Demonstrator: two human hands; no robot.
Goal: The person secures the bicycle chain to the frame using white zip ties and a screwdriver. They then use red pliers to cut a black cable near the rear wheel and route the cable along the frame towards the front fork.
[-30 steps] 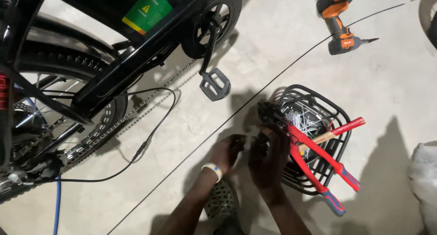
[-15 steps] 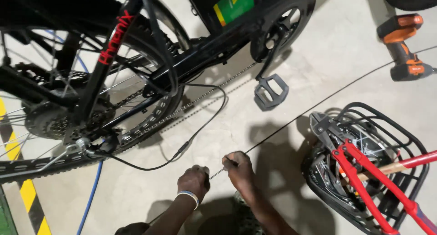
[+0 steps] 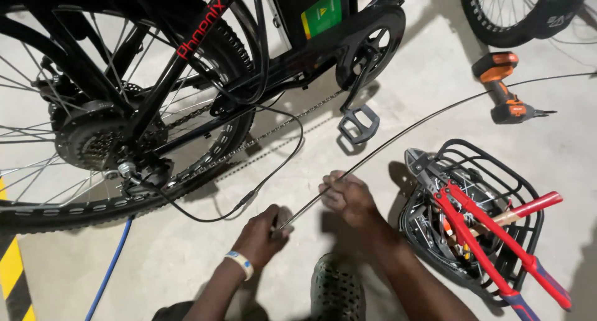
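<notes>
Since the earlier frames, both hands have been drawn away from the black wire basket (image 3: pixel 505 172) at the right of the frame and brought to the long, thin grey metal cable (image 3: pixel 429 114), which is now gripped at its near end in the lower centre of the picture. The left hand (image 3: pixel 262 235) is closed around the very tip of the cable, and the right hand (image 3: pixel 348 198) is pinched shut on it slightly further up, so that a short stretch is held taut between them. From there the cable is seen running diagonally across the pale concrete floor (image 3: pixel 435 60) towards the upper right edge, passing just beside the basket and below the orange and black cordless drill (image 3: pixel 505 88). The red-handled bolt cutters (image 3: pixel 491 240) are left resting across the basket, untouched by either hand. The black bicycle (image 3: pixel 205 72) fills the upper left, with its flat black pedal (image 3: pixel 359 124) hanging above the hands and a thin black wire (image 3: pixel 273 165) looping down from the rear hub. The change suggests that tool picking has been set aside and the cable end itself is being handled.
</notes>
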